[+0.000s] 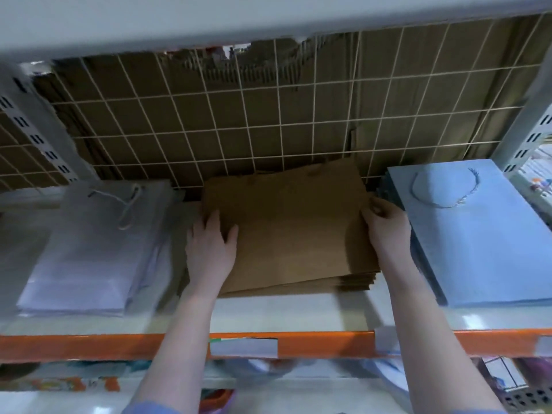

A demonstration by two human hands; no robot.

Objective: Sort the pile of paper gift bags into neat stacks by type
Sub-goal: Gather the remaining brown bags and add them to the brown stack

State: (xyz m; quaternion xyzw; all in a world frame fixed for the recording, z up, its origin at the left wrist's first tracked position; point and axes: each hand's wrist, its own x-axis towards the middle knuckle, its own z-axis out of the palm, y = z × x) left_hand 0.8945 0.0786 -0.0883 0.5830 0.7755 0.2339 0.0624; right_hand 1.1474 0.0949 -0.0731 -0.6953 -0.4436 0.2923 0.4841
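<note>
1. I see the stack of brown paper bags in the middle of the frame, lying flat on the white shelf, its far edge just beside the wire grid.
2. My left hand rests palm-down on the left edge of the brown stack, fingers straight and a little spread, thumb lying on the top bag.
3. My right hand is at the stack's right edge, fingers curled over that edge near the far corner; how firmly they pinch the paper I cannot tell.
4. The lower bags of the brown stack fan out slightly at the near right corner, so the edges are not flush.
5. At the left of the frame lies a stack of white bags with cord handles, blurred, apart from the brown stack.
6. At the right lies a stack of blue bags, a twisted cord handle on top; its left side is just beside my right hand.
7. An orange shelf rail runs across the lower frame, carrying a pale label between my forearms.
8. Brown cardboard, torn along its top, stands behind the grid.
</note>
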